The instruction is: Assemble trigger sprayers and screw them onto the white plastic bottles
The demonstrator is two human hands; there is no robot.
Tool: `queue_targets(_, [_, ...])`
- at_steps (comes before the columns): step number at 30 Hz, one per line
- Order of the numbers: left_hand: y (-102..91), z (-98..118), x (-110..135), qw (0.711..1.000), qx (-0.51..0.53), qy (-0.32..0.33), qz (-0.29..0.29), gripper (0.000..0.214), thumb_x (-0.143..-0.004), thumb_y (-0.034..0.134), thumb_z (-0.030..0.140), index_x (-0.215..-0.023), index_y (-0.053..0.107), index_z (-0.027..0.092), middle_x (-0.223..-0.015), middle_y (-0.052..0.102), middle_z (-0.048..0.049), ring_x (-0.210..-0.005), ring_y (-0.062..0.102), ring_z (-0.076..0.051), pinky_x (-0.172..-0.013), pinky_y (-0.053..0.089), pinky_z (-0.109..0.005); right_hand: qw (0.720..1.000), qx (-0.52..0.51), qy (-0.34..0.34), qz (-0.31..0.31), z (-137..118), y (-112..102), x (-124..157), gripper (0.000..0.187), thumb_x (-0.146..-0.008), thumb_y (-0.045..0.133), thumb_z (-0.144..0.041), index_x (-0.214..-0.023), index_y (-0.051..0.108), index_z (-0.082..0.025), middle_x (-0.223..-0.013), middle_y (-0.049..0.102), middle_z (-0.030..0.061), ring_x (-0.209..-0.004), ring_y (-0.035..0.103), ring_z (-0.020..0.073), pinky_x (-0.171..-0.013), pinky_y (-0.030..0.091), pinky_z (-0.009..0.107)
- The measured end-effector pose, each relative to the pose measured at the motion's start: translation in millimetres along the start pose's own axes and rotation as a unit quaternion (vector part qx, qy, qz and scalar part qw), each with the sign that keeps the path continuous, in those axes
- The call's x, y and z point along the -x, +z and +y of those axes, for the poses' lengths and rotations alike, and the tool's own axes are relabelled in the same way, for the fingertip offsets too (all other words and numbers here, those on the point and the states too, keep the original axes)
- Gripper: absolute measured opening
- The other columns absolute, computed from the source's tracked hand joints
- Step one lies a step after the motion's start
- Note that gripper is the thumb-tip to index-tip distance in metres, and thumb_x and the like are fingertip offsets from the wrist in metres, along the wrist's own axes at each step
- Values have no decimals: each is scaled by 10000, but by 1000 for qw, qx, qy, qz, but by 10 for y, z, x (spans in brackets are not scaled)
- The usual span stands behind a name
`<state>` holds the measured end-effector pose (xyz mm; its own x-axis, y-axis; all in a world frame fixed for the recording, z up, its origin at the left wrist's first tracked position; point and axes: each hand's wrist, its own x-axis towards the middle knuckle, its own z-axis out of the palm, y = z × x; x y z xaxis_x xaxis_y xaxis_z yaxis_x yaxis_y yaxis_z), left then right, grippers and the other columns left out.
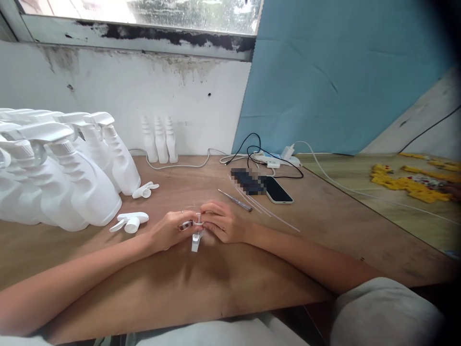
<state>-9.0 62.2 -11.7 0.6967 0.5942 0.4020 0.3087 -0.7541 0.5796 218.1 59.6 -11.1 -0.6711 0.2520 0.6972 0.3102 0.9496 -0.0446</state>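
Note:
Close together above the brown table point(252, 283), my left hand point(176, 228) and my right hand point(221, 222) both have their fingers closed around a white spray trigger head point(195, 241). Its lower end sticks out below the fingertips, while most of its body is hidden by them. A small part with a dark red spot shows between the left fingers; I cannot make out what it is. Left of my hands lie two more white spray trigger heads, one nearer point(132, 224) and one farther back point(145, 190).
White spray bottles point(91, 192) crowd the left side. Three slim white bottles point(161, 144) stand against the wall. A screwdriver point(236, 200), thin clear tubes point(277, 218), a phone point(279, 190) and a power strip point(275, 158) with cables lie behind and right. Yellow pieces point(406, 182) are far right.

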Motion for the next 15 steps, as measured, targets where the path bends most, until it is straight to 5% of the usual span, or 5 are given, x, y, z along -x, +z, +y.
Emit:
queue_targets(4, [-4, 8, -17, 999, -31, 35, 12, 207, -918, 543, 350, -983, 632, 175, -831, 674, -2, -583, 501, -65, -555, 404, -165, 996, 88, -26, -17, 11, -25, 22, 200, -892, 508, -184, -1066, 599, -148, -1072, 580, 118, -1061, 507, 233, -866, 471, 405])
queue_targets(11, [17, -18, -12, 999, -24, 18, 18, 242, -911, 546, 389, -998, 633, 180, -813, 676, 1, -574, 501, -67, -578, 429, -173, 999, -16, -7, -28, -48, -64, -39, 179, -912, 469, -140, -1027, 606, -132, -1017, 591, 115, -983, 541, 185, -872, 489, 353])
queue_targets(13, [22, -26, -9, 1000, -27, -2, 12, 252, -906, 545, 405, -994, 624, 182, -828, 679, 0, -567, 497, -68, -567, 429, -175, 998, -39, 34, -38, -25, -119, -48, 193, -923, 470, -181, -1033, 624, -143, -1058, 592, 116, -986, 554, 175, -887, 481, 339])
queue_targets(15, [22, -22, -3, 999, -31, -16, 11, 246, -898, 554, 411, -975, 606, 183, -857, 684, -5, -575, 506, -72, -561, 430, -177, 985, -11, 157, -74, 50, -232, -49, 232, -937, 450, -225, -1074, 625, -157, -1102, 599, 108, -965, 574, 154, -864, 480, 293])
